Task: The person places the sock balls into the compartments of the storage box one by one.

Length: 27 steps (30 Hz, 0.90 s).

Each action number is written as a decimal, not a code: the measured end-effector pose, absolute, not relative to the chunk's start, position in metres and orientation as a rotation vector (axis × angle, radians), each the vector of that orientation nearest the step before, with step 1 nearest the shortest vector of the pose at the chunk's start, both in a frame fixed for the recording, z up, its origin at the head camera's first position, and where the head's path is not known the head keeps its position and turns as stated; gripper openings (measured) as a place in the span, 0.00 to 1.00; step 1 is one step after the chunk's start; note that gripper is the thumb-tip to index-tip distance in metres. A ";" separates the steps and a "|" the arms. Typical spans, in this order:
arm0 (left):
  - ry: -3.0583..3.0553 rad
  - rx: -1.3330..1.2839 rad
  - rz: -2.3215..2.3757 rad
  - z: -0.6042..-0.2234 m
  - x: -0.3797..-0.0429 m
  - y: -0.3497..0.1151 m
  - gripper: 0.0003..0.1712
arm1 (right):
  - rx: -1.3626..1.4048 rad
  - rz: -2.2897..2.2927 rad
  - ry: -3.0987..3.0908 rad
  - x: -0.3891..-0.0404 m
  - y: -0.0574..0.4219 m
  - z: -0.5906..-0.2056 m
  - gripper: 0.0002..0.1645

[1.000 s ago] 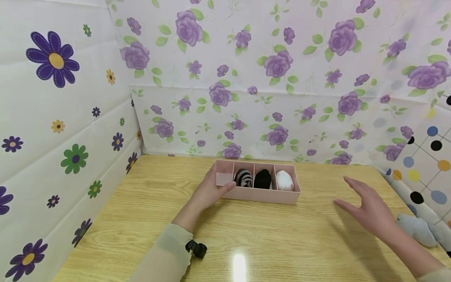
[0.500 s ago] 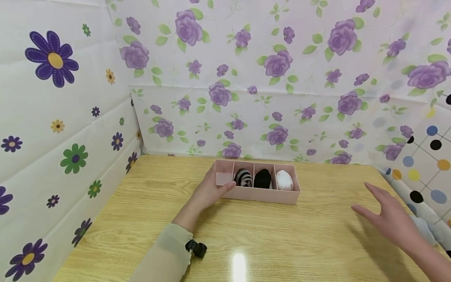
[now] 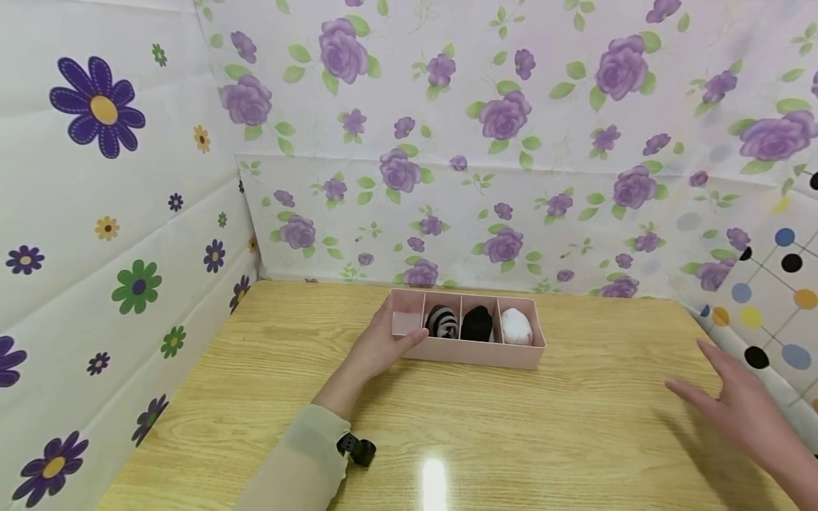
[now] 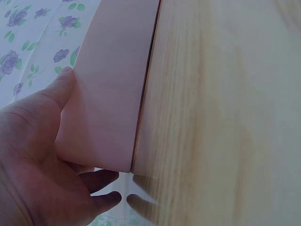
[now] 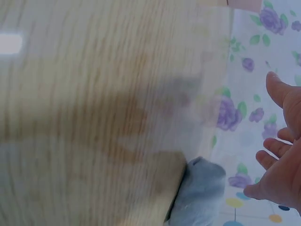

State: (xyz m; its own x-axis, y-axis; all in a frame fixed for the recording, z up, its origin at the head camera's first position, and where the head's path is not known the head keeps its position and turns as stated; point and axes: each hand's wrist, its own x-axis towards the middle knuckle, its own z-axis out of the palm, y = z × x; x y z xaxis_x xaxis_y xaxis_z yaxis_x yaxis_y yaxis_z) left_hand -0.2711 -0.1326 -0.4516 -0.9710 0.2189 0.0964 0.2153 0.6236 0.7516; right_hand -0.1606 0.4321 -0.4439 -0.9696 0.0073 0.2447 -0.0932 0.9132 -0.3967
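Note:
A pink divided storage box (image 3: 473, 353) stands toward the back of the table. Its leftmost compartment shows a bare floor. Rightward from there sit a striped grey-and-black rolled sock (image 3: 442, 323), a black one (image 3: 476, 324) and a white one (image 3: 516, 327), each in its own compartment. My left hand (image 3: 377, 344) grips the box's left end, thumb on the front wall. Over the table's right side my right hand (image 3: 744, 408) hovers with thumb and fingers spread, holding nothing. A grey-blue cloth bundle (image 5: 200, 193) lies at the table edge in the right wrist view; the right hand hides it in the head view.
The wooden table (image 3: 543, 440) meets a rose-print cloth wall (image 3: 460, 199) behind, a flower-print one (image 3: 128, 213) at left and a dotted one (image 3: 773, 312) at right. A black band (image 3: 356, 450) sits on my left wrist.
My right hand has moved rightward across the table, covering the grey-blue bundle in the head view. The left hand, box and socks have stayed still.

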 end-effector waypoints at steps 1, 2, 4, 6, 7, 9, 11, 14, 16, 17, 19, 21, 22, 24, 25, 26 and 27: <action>2.827 0.377 1.303 -0.452 -0.271 -0.132 0.67 | 0.053 0.601 -2.838 -0.161 0.435 -0.445 0.63; 2.825 0.376 1.304 -0.451 -0.271 -0.132 0.67 | 0.046 0.600 -2.842 -0.161 0.437 -0.445 0.63; 2.825 0.376 1.302 -0.452 -0.271 -0.133 0.67 | 0.030 0.614 -2.857 -0.160 0.441 -0.446 0.63; 2.826 0.376 1.303 -0.453 -0.271 -0.133 0.67 | 0.007 0.634 -2.865 -0.159 0.446 -0.448 0.63; 2.825 0.375 1.303 -0.453 -0.271 -0.134 0.68 | -0.002 0.634 -2.867 -0.159 0.448 -0.449 0.63; 2.825 0.378 1.304 -0.453 -0.272 -0.134 0.68 | -0.018 0.625 -2.870 -0.157 0.453 -0.451 0.63; 2.826 0.377 1.305 -0.454 -0.273 -0.134 0.68 | -0.036 0.606 -2.868 -0.156 0.457 -0.453 0.63; 2.825 0.377 1.305 -0.454 -0.273 -0.134 0.68 | -0.065 0.570 -2.869 -0.155 0.464 -0.456 0.64; 2.824 0.378 1.304 -0.454 -0.273 -0.133 0.68 | -0.075 0.556 -2.861 -0.155 0.469 -0.459 0.64; 2.824 0.378 1.302 -0.454 -0.273 -0.133 0.68 | -0.074 0.549 -2.853 -0.154 0.471 -0.460 0.63; 2.821 0.377 1.304 -0.454 -0.273 -0.133 0.68 | -0.072 0.537 -2.840 -0.153 0.475 -0.463 0.62; 2.819 0.376 1.305 -0.454 -0.274 -0.133 0.68 | -0.069 0.521 -2.829 -0.152 0.479 -0.465 0.61; 2.818 0.376 1.305 -0.454 -0.274 -0.133 0.68 | -0.066 0.512 -2.825 -0.152 0.481 -0.466 0.61; 2.818 0.377 1.307 -0.453 -0.274 -0.133 0.68 | -0.074 0.491 -2.818 -0.151 0.483 -0.467 0.60; 2.819 0.379 1.308 -0.453 -0.274 -0.132 0.68 | -0.078 0.479 -2.817 -0.150 0.484 -0.468 0.61; 2.820 0.380 1.307 -0.453 -0.274 -0.132 0.68 | -0.081 0.471 -2.814 -0.149 0.486 -0.468 0.61; 2.821 0.381 1.306 -0.453 -0.274 -0.132 0.68 | -0.082 0.464 -2.808 -0.149 0.487 -0.468 0.60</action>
